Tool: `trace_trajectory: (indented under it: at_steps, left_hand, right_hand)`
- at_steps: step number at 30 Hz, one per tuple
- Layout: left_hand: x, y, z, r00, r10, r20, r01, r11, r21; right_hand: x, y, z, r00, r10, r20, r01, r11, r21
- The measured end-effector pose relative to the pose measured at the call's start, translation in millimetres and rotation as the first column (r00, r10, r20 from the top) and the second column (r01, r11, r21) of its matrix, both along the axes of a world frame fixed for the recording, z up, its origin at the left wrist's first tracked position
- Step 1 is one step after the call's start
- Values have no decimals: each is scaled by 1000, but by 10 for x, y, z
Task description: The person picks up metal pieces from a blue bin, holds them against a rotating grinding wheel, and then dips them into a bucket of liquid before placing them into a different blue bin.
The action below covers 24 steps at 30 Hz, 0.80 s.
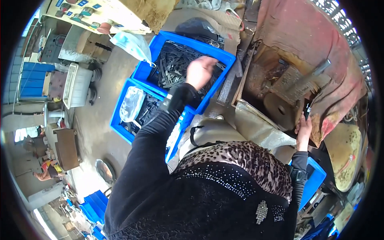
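Note:
My left hand (200, 71) reaches into the upper blue plastic crate (224, 54), its fingers curled down over a heap of dark flat metal strips (172, 66); whether it grips one cannot be told. My right hand (304, 128) is raised at the rusty press machine (288, 84) and pinches a small dark metal piece (307, 109) beside the round die block (280, 109). Both arms wear black sleeves.
A second blue crate (118, 128) below the first holds more dark strips and a clear plastic bag (131, 103). A face mask (132, 45) hangs by the control panel (92, 16). Another blue bin (314, 180) is at my right. White tub (76, 86) and stacked blue crates (94, 208) stand left.

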<state>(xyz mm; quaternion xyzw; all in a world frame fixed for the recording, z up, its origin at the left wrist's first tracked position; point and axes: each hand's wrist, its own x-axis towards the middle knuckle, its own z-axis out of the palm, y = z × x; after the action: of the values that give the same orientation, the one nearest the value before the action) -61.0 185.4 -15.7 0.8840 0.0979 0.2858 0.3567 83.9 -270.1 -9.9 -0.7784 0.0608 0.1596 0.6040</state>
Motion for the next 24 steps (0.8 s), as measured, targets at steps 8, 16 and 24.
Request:
trace_trajectory:
  at_steps: [8,16,24]
  left_hand:
    - [-389,528,-743,842,55,-537,176,912,370]
    - [-352,564,-771,726,-30,-687,421,809,410]
    - [-423,639,-540,912,2,-409,-153,929,-337]
  right_hand:
    - [-19,63,-33,999,-33,-25,31,996,-88]
    - [-28,56,-24,1000,-6,-10,5,995,-96]
    - [1,42,-141,988,-121,-95,120,993,-18]
